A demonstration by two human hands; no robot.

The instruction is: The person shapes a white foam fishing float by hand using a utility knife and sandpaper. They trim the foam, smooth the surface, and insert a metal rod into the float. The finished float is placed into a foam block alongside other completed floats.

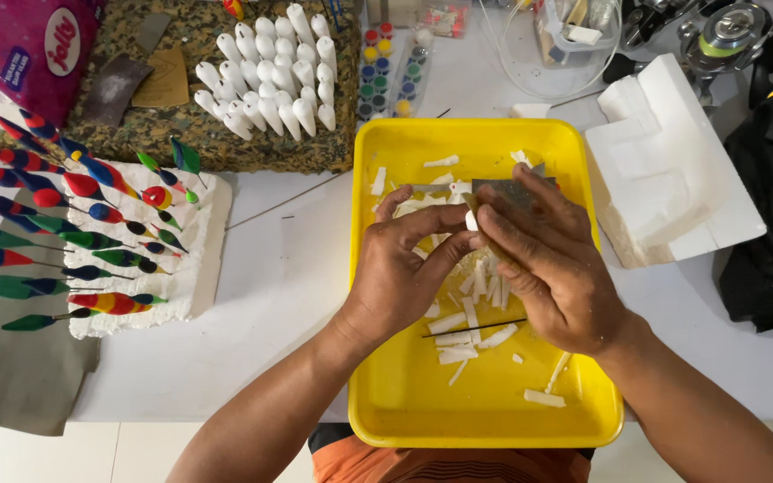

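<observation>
Left hand (400,273) and right hand (552,264) meet over the yellow tray (404,394), fingertips pinching a small white foam piece (471,220), mostly hidden. The right also grips a grey sandpaper sheet (512,190), partly covered. White shavings (471,326) lie beneath; painted floats (82,237) stand far left.

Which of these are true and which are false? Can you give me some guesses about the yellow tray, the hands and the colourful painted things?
1. Both hands, left hand and right hand, are over the yellow plastic tray. True.
2. The tray is empty. False: white foam scraps lie in it.
3. The painted pointed floats are left of the tray. True.
4. The unpainted white cones lie in the tray. False: they stand on the speckled slab behind it.
</observation>
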